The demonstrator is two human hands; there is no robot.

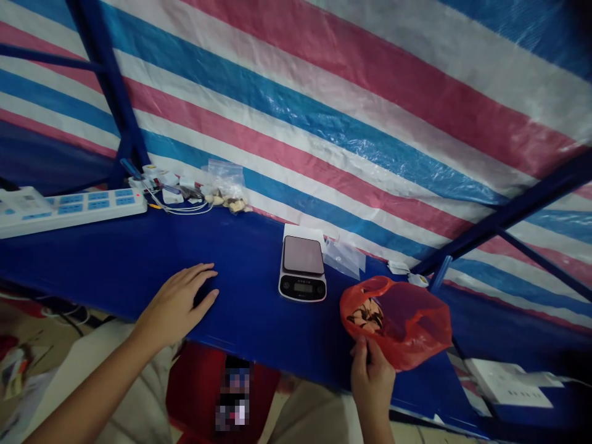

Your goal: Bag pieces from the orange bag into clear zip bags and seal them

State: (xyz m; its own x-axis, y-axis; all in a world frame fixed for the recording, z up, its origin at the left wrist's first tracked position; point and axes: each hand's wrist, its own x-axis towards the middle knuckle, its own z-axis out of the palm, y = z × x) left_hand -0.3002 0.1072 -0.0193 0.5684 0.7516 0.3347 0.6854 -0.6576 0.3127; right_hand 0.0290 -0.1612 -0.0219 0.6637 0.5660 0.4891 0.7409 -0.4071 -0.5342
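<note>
My left hand rests on the blue table with its fingers apart and nothing in it. At the right, my right hand pinches the near edge of a red plastic bag. The bag's mouth is open, and pinkish pieces with dark markings show inside it. Between my hands, farther back, a small digital scale stands with a bare weighing plate; its display cannot be read.
A white power strip lies at the left, beside cables and a screwdriver. Clear bags and small pale pieces sit at the back. Another power strip is at the right. A red stool stands below the table.
</note>
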